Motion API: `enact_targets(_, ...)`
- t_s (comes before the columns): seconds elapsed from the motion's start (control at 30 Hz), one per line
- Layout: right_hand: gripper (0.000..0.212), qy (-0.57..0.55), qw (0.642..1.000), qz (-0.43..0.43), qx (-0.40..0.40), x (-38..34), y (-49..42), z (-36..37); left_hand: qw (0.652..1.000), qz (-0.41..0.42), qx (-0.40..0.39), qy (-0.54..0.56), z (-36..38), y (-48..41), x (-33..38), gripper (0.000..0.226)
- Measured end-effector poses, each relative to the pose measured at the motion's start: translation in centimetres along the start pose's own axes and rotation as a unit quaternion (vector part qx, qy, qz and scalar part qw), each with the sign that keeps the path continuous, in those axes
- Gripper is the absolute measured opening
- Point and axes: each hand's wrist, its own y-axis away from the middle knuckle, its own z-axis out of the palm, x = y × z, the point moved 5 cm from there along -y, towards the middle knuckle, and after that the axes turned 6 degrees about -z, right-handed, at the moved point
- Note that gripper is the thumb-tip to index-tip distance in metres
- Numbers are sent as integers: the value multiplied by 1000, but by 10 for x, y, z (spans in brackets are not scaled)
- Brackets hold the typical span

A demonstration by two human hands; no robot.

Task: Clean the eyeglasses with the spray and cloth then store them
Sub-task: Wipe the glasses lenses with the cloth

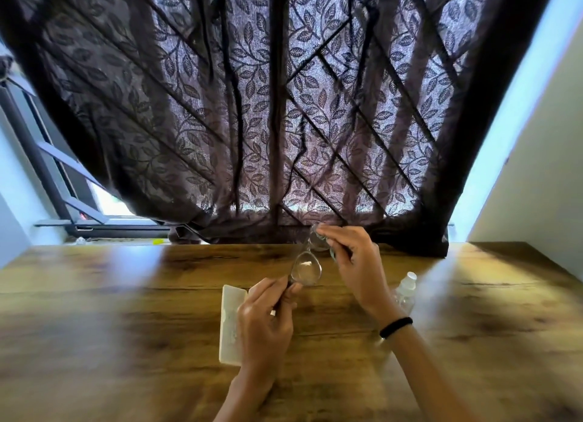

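While you hold the eyeglasses (306, 271) up over the tabletop (126, 311), your left hand (268, 324) is curled round the near end of the frame and your right hand (353, 264) pinches the far lens. Looks like the wipe step. The greenish scrap under the right fingers may be the cloth, can't tell. The spray bottle (406, 290) stands just beside your right wrist, and the white case (230, 324) lies partly behind your left hand. Next: finish both lenses, then free one hand for the case.
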Motion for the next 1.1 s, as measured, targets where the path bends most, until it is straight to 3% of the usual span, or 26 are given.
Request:
enact_targets(0.2,30,-14,1000,-26,2,-9,19,4,1000,-12,-2,24,-2,-2,-1,15)
enact_targets(0.43,28,16,1000,21,-5,15,9,-3,998,-42,-25,45,-2,2,-13,20)
enact_targets(0.8,34,-2,999,-27,-32,-11,12,11,1000,-4,-16,25,-2,-2,-11,13)
enact_targets(1.1,29,1,1000,20,-9,9,15,1,996,-6,-30,79,-8,-2,-7,18)
